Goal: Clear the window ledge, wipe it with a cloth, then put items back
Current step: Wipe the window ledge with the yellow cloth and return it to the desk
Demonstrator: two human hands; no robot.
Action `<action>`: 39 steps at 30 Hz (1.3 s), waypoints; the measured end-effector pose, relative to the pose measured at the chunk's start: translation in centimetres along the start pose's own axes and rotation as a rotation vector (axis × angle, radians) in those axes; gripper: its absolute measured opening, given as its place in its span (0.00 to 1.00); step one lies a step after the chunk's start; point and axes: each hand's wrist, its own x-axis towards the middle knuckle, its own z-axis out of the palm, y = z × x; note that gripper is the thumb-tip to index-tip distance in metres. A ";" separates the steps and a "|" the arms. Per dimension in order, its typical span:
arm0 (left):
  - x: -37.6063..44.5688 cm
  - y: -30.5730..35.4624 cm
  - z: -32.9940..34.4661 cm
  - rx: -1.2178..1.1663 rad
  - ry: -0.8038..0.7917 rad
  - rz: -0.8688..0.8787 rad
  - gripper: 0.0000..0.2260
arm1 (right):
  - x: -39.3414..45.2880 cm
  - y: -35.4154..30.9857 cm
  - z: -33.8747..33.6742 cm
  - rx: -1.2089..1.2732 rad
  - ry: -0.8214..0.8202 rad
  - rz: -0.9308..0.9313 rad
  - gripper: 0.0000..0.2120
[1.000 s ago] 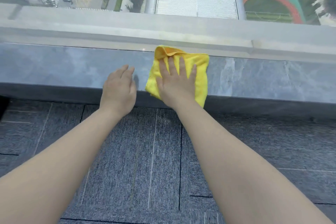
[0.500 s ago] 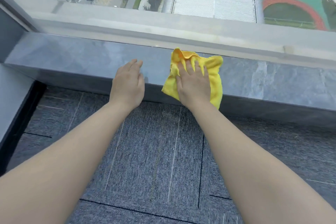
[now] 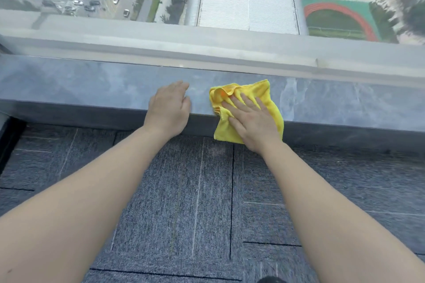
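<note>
A yellow cloth [image 3: 268, 96] lies crumpled on the grey marble window ledge [image 3: 92, 85], its lower part hanging over the front edge. My right hand [image 3: 253, 122] presses flat on the cloth with fingers spread, pointing up and to the left. My left hand [image 3: 169, 108] rests palm down on the ledge's front edge just left of the cloth, holding nothing. No other items show on the ledge.
Behind the ledge runs a pale window frame [image 3: 230, 50] with glass looking down on streets and a sports field. Grey carpet tiles [image 3: 184, 202] cover the floor below. A dark wall edge [image 3: 7, 135] stands at the far left.
My right hand has turned its fingers leftward and bunched the cloth's left side. The cloth has slid slightly toward the ledge's front edge. My left hand stays on the ledge.
</note>
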 end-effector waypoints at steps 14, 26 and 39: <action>1.0 4.2 3.5 0.049 -0.059 0.016 0.19 | 3.0 4.0 -1.1 0.117 0.109 0.651 0.28; 0.5 8.2 4.5 0.134 -0.123 0.014 0.23 | -2.3 9.3 -1.2 -0.081 0.022 0.000 0.23; 4.7 9.4 6.9 0.091 -0.146 0.202 0.28 | 2.1 10.5 -2.6 0.162 0.143 0.919 0.28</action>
